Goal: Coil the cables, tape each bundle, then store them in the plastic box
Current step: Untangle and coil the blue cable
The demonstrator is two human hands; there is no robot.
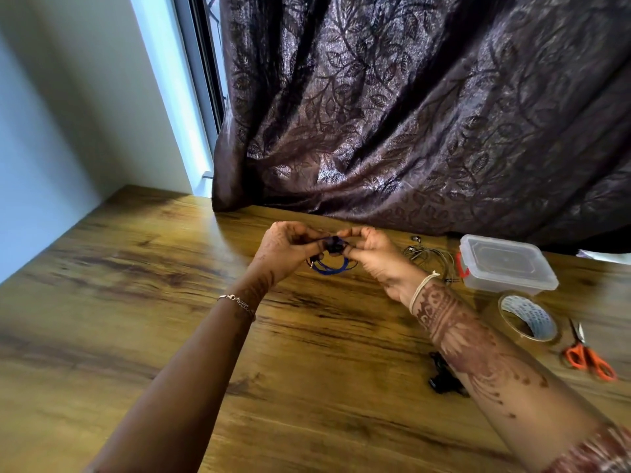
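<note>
- The blue cable point(333, 266) is hanging above the tabletop point(136, 302) at centre frame, its loops drooping below both hands while a dark knot of it, perhaps the plug end, is sitting between the fingertips.
- The coil's long axis is running roughly 9 to 3 o'clock, flattened into a wide oval; which way the free end is pointing is hard to tell, though a small dark tip seems to be poking out toward 8 o'clock.
- The left hand point(285, 250) is pinching the bundle from the 9 o'clock side, and the right hand point(375, 254) is gripping it from 3 o'clock; both are closed on the cable, none of the fingers relaxed.
- Likely risk: the loops are hanging untaped, so if either pinch is loosening while one hand is reaching for tape, the coil could be springing open and tangling.
- The tape point(527, 317) is lying at 4 o'clock, well apart, with the scissors point(589, 358) just beyond it, so one-handed holding is looking unavoidable.
- The box point(505, 264) is sitting at 3 o'clock with its lid on, so it is needing opening before storing.
- A grey cable point(432, 259) is lying loose between the right hand and the box; dragging the wrist across it could be snagging it.
- A black clip-like thing point(444, 373) is lying at 5 o'clock, partly under the right forearm.
</note>
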